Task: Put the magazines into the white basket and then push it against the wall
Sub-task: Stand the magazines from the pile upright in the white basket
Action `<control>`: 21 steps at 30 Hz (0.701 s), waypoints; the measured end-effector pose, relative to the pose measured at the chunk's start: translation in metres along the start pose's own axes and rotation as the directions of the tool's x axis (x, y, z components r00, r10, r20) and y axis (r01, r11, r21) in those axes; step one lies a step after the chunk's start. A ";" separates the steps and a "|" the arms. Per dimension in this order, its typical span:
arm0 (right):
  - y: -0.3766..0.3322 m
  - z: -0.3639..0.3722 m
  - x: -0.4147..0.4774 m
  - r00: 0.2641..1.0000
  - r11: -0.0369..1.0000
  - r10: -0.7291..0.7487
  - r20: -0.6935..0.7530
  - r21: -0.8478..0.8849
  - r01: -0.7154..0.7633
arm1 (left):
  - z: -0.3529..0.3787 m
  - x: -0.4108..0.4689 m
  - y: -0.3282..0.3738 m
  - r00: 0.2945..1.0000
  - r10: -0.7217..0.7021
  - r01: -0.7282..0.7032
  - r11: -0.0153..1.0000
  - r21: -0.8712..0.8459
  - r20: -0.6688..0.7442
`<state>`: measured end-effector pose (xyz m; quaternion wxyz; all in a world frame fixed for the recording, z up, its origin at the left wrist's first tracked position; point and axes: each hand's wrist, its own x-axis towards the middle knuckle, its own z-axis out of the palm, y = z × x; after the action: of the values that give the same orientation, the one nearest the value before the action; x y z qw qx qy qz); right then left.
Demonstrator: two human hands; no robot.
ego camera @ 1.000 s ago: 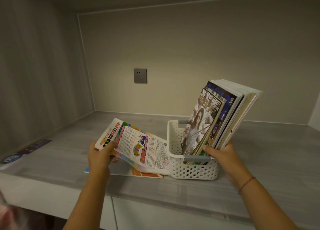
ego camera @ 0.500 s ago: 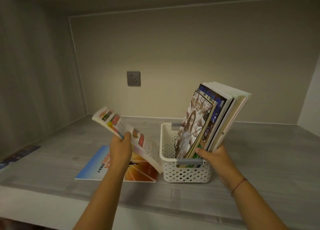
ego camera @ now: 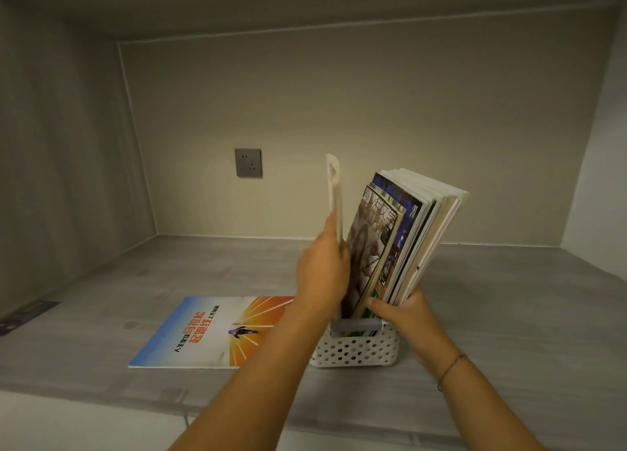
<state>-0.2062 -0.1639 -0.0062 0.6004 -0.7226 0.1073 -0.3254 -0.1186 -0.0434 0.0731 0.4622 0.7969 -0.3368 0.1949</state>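
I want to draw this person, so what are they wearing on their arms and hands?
Not much! Both arms are bare, with no sleeves showing. The left hand and right hand have no gloves, and I see no rings. The only thing worn is a thin red string bracelet around the right wrist.

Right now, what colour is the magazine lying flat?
Flat magazine: blue, white, then orange rays; head view.

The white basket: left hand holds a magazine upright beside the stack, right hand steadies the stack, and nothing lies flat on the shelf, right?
Not quite: the head view shows a blue and orange magazine lying flat on the shelf, left of the white basket. The rest holds: left hand holds the upright magazine, right hand steadies the stack.
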 end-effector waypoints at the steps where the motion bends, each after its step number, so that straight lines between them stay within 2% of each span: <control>1: 0.000 0.000 0.000 1.000 1.000 -0.009 -0.001 -0.003 0.009 | 0.006 -0.005 0.000 0.999 0.015 -0.016 1.000 0.021 0.029; 4: 0.000 -0.001 0.001 0.999 0.999 -0.038 0.000 -0.007 0.038 | 0.018 -0.021 0.000 0.983 0.022 -0.016 0.999 -0.036 0.183; 8: -0.001 -0.001 0.000 0.998 0.998 -0.057 0.038 0.019 0.056 | 0.014 -0.024 -0.004 0.909 -0.029 0.124 0.971 -0.203 0.416; 11: -0.006 0.001 -0.002 0.997 0.998 -0.058 0.042 0.032 0.056 | 0.005 -0.022 -0.009 0.846 -0.038 0.201 0.947 -0.252 0.532; 14: -0.009 0.002 -0.004 0.997 0.997 -0.065 0.031 0.042 0.063 | 0.003 -0.021 -0.006 0.830 -0.029 0.207 0.944 -0.258 0.557; 19: -0.007 0.002 -0.003 0.999 0.999 -0.045 0.028 0.030 0.044 | 0.003 -0.023 -0.010 0.803 -0.089 0.208 0.969 -0.137 0.589; 21: -0.007 0.001 -0.004 0.999 0.999 -0.035 0.024 0.022 0.034 | -0.002 -0.026 -0.020 0.858 -0.086 0.176 0.975 -0.133 0.506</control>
<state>-0.2103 -0.1588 -0.0009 0.6035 -0.7218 0.0842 -0.3281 -0.1228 -0.0252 0.0459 0.4400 0.7977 -0.4048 -0.0792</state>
